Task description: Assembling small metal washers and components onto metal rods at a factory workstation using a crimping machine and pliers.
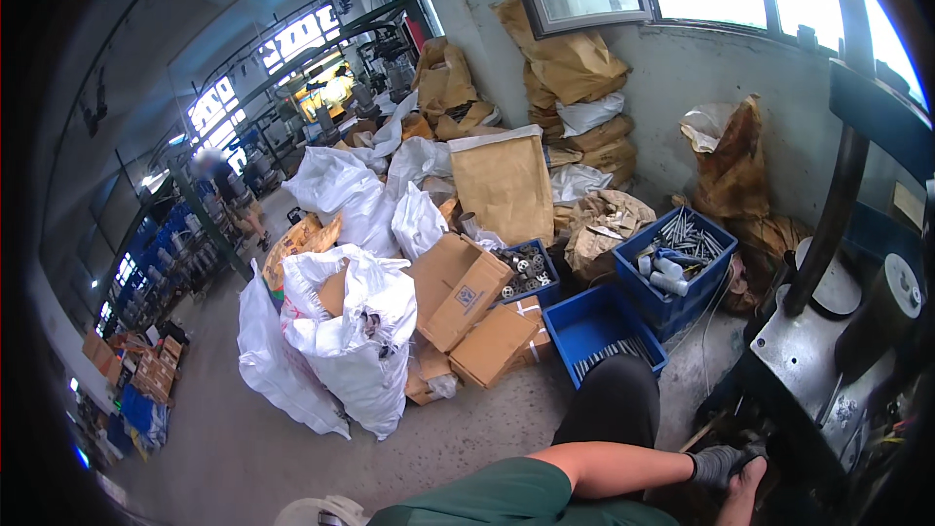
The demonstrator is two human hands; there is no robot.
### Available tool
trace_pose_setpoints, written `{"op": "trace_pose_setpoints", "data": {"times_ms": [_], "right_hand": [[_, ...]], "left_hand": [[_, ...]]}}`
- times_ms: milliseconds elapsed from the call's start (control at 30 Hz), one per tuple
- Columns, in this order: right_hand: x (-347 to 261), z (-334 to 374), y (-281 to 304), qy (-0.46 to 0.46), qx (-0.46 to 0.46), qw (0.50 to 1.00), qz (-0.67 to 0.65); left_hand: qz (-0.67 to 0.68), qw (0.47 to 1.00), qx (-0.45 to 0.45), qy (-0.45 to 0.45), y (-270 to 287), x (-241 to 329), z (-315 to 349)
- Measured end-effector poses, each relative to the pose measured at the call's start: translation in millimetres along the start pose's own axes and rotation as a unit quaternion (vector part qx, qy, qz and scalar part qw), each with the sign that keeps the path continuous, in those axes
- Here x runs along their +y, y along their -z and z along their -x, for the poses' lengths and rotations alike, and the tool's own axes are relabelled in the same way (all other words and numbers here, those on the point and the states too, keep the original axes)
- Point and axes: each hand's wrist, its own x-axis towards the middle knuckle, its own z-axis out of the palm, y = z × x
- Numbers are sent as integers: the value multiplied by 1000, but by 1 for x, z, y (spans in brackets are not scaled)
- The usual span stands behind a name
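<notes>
My left hand (716, 467), in a grey knit glove, reaches across to the lower right beneath the dark machine. My right hand (754, 452) meets it there; its bare wrist shows below a dark glove. The two hands touch or overlap. Their fingers, and anything between them, are lost in the shadow. The metal machine plate (794, 343) is above and to the right of the hands. Beyond my knee is a shallow blue bin (575, 317) with a row of thin metal rods in it.
A deeper blue crate (667, 307) holds many metal rods and white bottles. Beside it stand a bin of round metal parts (526, 271), cardboard boxes (458, 297) and white woven sacks (365, 360). Brown paper sacks (502, 180) line the wall. A person (222, 180) stands far left.
</notes>
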Motion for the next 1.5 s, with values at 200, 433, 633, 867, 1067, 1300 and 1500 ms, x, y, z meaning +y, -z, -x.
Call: {"op": "trace_pose_setpoints", "data": {"times_ms": [200,433,633,867,1067,1300,1500], "right_hand": [[39,-70,125,292,106,911,271],[71,-87,120,325,109,883,322],[97,-85,121,328,97,857,385],[120,-110,98,343,69,820,453],[149,-135,59,344,5,784,516],[207,-132,-40,337,-128,730,581],[264,-133,-67,330,-200,688,615]], "left_hand": [[98,972,-187,-103,55,75,11],[144,977,-100,-122,32,67,22],[182,960,-194,-89,50,83,18],[19,991,-134,16,68,100,2],[25,996,-67,46,55,76,-19],[-302,942,59,134,-37,34,-52],[-339,940,-19,32,-5,35,-44]]}}
